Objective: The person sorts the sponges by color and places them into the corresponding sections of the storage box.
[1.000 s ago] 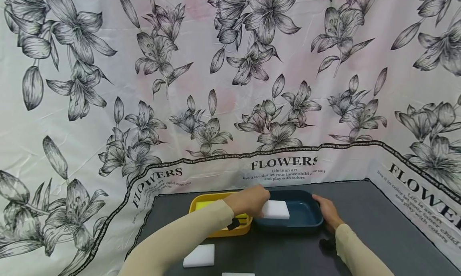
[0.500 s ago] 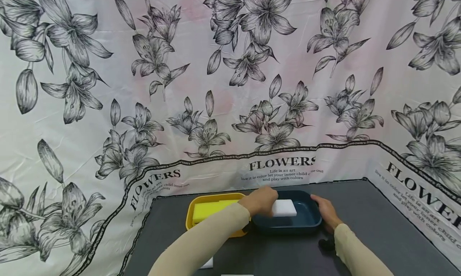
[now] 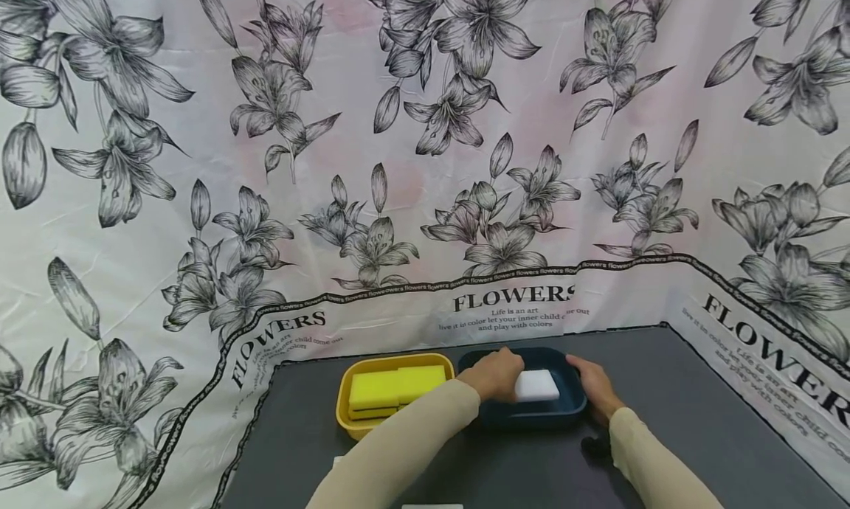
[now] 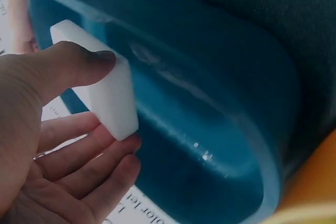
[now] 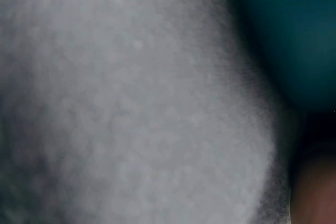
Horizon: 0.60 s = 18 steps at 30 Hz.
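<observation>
My left hand [image 3: 494,375] pinches a white sponge block [image 3: 538,385] between thumb and fingers. In the left wrist view the thumb presses one face of the white block [image 4: 113,98], with fingertips behind its lower end. The block is over the inside of a dark blue tray [image 4: 210,77], tilted in that view. At the right end of the blue tray [image 3: 524,419], my right hand [image 3: 595,391] holds the rim. The right wrist view is blurred, with only a teal wall [image 5: 299,30] and a bit of a finger [image 5: 317,198] at the edge.
Left of the blue tray stands a yellow tray [image 3: 343,402] holding several yellow sponge blocks [image 3: 398,387], partly behind my left sleeve. Another white block [image 3: 432,506] shows at the bottom edge of the head view. A flower-printed curtain [image 3: 372,317] borders the dark table [image 3: 524,472].
My left hand has carried the white block rightward, deeper over the blue tray. More yellow blocks show as the arm shifted. My right hand keeps its hold on the rim.
</observation>
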Available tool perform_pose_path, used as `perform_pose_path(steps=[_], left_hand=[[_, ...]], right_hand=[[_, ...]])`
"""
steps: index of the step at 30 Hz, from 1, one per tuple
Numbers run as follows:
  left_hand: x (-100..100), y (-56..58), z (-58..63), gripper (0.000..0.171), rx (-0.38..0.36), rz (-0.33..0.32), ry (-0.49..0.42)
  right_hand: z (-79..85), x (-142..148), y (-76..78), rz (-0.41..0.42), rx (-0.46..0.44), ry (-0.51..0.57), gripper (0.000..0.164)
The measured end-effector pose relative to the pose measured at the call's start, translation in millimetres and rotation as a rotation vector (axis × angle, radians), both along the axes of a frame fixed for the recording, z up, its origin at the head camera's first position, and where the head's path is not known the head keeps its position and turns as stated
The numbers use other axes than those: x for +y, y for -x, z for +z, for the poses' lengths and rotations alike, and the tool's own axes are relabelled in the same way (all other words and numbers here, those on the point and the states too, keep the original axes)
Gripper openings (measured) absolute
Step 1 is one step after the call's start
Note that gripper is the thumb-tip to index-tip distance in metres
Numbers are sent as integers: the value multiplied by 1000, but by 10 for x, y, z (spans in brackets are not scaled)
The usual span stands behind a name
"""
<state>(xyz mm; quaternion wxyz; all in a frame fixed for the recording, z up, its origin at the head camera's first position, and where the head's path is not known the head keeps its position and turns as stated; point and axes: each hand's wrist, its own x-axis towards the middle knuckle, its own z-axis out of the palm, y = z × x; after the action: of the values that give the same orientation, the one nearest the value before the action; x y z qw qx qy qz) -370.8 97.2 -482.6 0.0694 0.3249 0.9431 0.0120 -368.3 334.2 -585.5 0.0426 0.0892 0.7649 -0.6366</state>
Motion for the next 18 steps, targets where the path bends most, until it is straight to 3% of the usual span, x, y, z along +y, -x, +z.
perform_pose_path(steps=[9, 18], left_hand=[[100, 50, -197, 35, -19, 52, -34], [174, 136, -399, 32, 4, 33, -56]], right_hand=[[4, -10, -4, -2, -12, 5, 76], [-20, -8, 15, -8, 12, 32, 70]])
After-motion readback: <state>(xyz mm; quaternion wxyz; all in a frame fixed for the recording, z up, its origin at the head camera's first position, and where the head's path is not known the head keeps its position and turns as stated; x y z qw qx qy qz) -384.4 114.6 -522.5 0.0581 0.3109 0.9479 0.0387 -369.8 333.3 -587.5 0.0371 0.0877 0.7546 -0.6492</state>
